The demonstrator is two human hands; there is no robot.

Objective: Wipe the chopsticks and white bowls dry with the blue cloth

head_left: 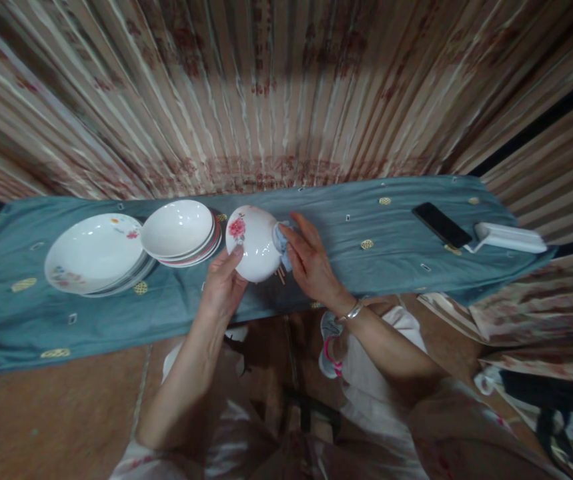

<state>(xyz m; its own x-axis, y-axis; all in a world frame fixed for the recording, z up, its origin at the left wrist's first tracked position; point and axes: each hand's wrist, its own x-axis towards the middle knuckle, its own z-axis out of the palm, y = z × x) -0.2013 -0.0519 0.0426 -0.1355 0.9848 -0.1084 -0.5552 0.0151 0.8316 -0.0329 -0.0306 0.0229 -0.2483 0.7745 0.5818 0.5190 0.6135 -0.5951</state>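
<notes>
A white bowl [259, 250] with a red flower print is tilted on its side above the cloth-covered table, its foot facing right. My left hand [223, 283] grips the bowl's rim, thumb on the outer wall. In my right hand [311, 257] a light blue cloth [283, 245] is pressed against the bowl's foot. Thin wooden sticks, perhaps chopsticks [280, 275], show partly below the bowl; the rest of them is hidden. Just left of my left hand stands a stack of white bowls [179, 230].
A stack of large floral plates [93, 257] sits at the left of the long table with a teal tablecloth [346, 267]. Toward the right lie a black phone [441, 225] and a white stand-like object [511, 238]. A pleated curtain [286, 100] hangs behind the table.
</notes>
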